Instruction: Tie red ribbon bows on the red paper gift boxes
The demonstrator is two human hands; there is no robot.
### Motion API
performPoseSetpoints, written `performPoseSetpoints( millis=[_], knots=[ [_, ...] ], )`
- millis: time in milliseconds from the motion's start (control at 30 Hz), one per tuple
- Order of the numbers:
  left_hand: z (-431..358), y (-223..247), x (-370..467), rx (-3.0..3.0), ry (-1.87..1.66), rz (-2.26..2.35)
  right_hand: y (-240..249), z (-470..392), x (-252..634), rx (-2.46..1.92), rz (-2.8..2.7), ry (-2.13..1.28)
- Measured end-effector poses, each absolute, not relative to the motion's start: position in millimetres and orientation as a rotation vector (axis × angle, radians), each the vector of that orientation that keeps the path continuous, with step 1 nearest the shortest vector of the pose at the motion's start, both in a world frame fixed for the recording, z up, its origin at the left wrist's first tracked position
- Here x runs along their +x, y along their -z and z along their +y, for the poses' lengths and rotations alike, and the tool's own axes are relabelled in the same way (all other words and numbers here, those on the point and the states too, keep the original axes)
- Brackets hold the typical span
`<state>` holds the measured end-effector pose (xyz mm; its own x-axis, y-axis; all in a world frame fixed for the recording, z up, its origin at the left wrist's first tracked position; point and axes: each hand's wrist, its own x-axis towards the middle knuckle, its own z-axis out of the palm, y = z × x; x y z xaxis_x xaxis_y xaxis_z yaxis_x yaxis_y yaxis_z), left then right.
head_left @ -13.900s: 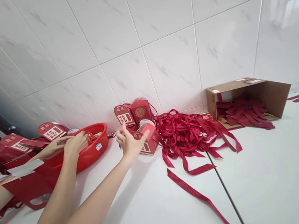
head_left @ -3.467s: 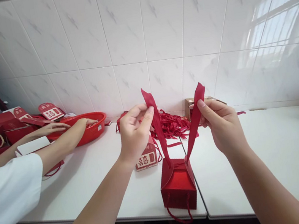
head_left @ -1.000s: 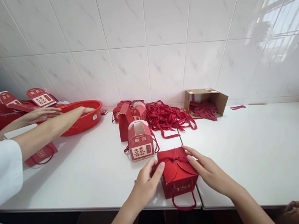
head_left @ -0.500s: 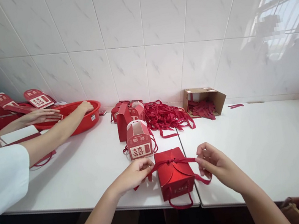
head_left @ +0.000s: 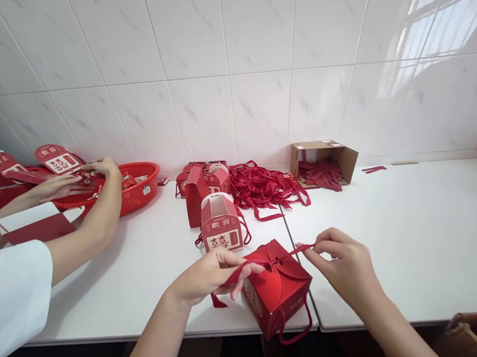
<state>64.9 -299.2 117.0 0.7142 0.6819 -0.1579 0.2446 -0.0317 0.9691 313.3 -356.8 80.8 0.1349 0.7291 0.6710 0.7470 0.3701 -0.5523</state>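
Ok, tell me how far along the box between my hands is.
Looks done: the red box has its top flaps folded in. In hand: your left hand and right hand hold the ribbon across its top. Probably left: finishing the tie, as no bow shows, and the lettered box behind, its top gaping.

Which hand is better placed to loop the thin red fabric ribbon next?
Probably the left hand: the red fabric ribbon lies across it, the tail hanging below, while the right hand pinches the other side, stretched fairly straight from the red cardboard box.
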Motion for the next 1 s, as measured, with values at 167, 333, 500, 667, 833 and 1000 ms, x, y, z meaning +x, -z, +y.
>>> performPoseSetpoints(
  millis=[167,333,500,667,833,1000],
  knots=[
    [-326.0,-123.7,87.1,1.684,-0.698,0.911,-88.8,-357.8,292.6,-1.190,-1.477,-0.133],
    [-339.7,-113.7,104.3,1.949,-0.918,1.007,-102.2,-360.5,280.7,-1.141,-1.557,-0.640],
    [-347.1,-106.0,112.1,2.163,-1.009,1.010,-107.3,-359.0,277.0,-1.192,-1.561,-0.837],
    [-347.3,-102.4,111.4,2.278,-0.988,1.004,-112.3,-360.0,276.1,-1.216,-1.567,-0.884],
    [-346.1,-98.4,109.1,2.327,-1.041,0.996,-116.8,-356.8,277.3,-1.227,-1.634,-0.972],
    [-336.2,-102.6,104.3,2.393,-1.051,0.825,-117.2,-350.1,286.0,-1.152,-1.703,-1.100]
  ],
)
